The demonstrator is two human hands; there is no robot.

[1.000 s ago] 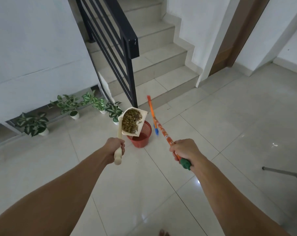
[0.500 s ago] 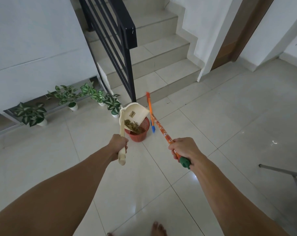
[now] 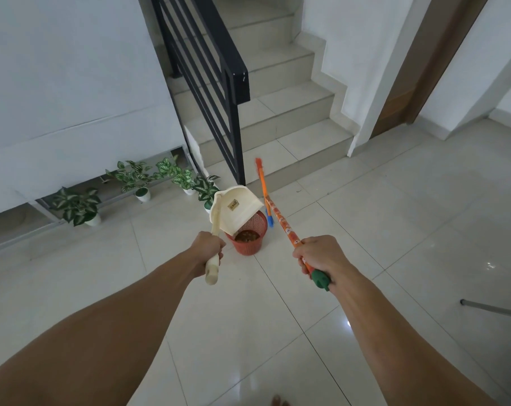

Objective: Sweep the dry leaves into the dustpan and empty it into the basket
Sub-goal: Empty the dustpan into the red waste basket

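Observation:
My left hand [image 3: 208,247] grips the cream handle of the dustpan [image 3: 236,208]. The pan is tipped over the red mesh basket [image 3: 255,234], its underside with a small label facing me and its mouth turned down. Brown dry leaves [image 3: 247,236] lie inside the basket. My right hand [image 3: 317,257] grips the orange patterned broom handle [image 3: 280,222] just above its green end cap. The broom's orange and blue head [image 3: 264,191] rests on the floor to the right of the basket.
Several small potted plants [image 3: 78,205] line the white wall on the left. A black stair railing [image 3: 216,74] and tiled steps [image 3: 277,112] rise behind the basket. A metal leg [image 3: 494,309] sticks in at the right edge. Toes show at the bottom edge.
My left hand has tipped the dustpan from level with leaves on it to turned over the basket. The leaves have dropped into the basket. The broom has barely moved.

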